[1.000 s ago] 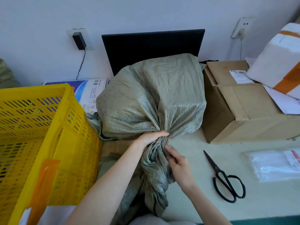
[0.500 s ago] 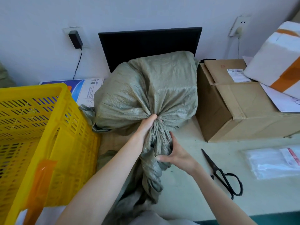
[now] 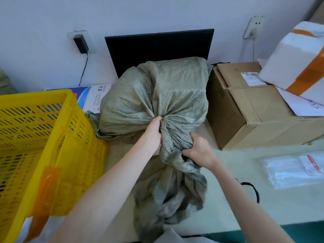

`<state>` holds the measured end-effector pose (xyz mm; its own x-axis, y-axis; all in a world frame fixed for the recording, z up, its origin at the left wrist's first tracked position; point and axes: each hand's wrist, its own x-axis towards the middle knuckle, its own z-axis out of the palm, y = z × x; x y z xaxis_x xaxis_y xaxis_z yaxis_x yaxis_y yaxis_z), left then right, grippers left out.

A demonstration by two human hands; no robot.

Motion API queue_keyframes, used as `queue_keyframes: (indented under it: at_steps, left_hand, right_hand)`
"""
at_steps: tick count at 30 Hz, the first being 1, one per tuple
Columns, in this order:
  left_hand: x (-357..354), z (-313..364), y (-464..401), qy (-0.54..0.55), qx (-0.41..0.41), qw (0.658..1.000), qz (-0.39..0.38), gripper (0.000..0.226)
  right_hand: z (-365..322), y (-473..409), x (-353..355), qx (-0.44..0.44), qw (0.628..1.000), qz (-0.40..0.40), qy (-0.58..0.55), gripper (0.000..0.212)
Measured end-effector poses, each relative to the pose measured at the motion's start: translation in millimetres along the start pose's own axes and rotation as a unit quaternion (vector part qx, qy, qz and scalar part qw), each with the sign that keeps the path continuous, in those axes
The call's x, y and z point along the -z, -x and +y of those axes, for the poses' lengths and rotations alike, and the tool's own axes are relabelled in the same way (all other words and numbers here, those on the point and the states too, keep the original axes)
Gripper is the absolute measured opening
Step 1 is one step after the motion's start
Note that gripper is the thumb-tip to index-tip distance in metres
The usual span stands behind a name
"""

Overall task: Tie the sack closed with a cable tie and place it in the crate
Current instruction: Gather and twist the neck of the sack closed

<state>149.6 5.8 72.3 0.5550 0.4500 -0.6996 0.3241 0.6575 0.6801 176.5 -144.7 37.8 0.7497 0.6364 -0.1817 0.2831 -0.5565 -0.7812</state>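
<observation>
A full grey-green woven sack (image 3: 157, 95) lies on the table in the middle, its gathered neck pointing toward me. My left hand (image 3: 155, 130) grips the neck right at the bulge. My right hand (image 3: 198, 149) grips the bunched neck just below, with the loose end of the sack (image 3: 171, 193) trailing down to the table's front edge. The yellow slatted crate (image 3: 43, 137) stands at the left, next to the sack. A clear plastic bag (image 3: 294, 169), holding what look like white cable ties, lies at the right.
A brown cardboard box (image 3: 249, 109) sits right of the sack, with a white taped parcel (image 3: 294, 58) on it. A black monitor (image 3: 157, 48) stands behind the sack. Black scissors (image 3: 254, 188) lie mostly hidden behind my right forearm.
My right hand has shifted up and round the bunched neck, closing on it. The left hand keeps its grip at the bulge. The view has tilted a little, hiding most of the scissors.
</observation>
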Motion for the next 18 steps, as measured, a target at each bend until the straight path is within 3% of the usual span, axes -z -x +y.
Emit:
queue_keyframes:
  at_steps: [4, 8, 12, 18]
  left_hand:
    - [1.9, -0.4, 6.6, -0.014, 0.029, 0.999, 0.002, 0.028]
    - [8.2, -1.9, 7.5, -0.037, 0.024, 0.999, 0.0, 0.027]
    - [18.3, -19.5, -2.5, -0.086, -0.019, 0.995, 0.04, 0.043]
    - [28.0, -64.7, 11.2, -0.195, -0.032, 0.98, 0.023, 0.041]
  right_hand:
    - [-21.9, 12.8, 29.3, 0.022, 0.973, -0.018, 0.228, 0.062]
    - [-36.2, 20.3, 36.0, 0.034, 0.93, -0.054, 0.363, 0.055]
    - [-15.3, 22.4, 10.6, 0.008, 0.922, -0.079, 0.378, 0.056]
    - [46.1, 44.6, -62.7, -0.074, 0.938, -0.111, 0.319, 0.069]
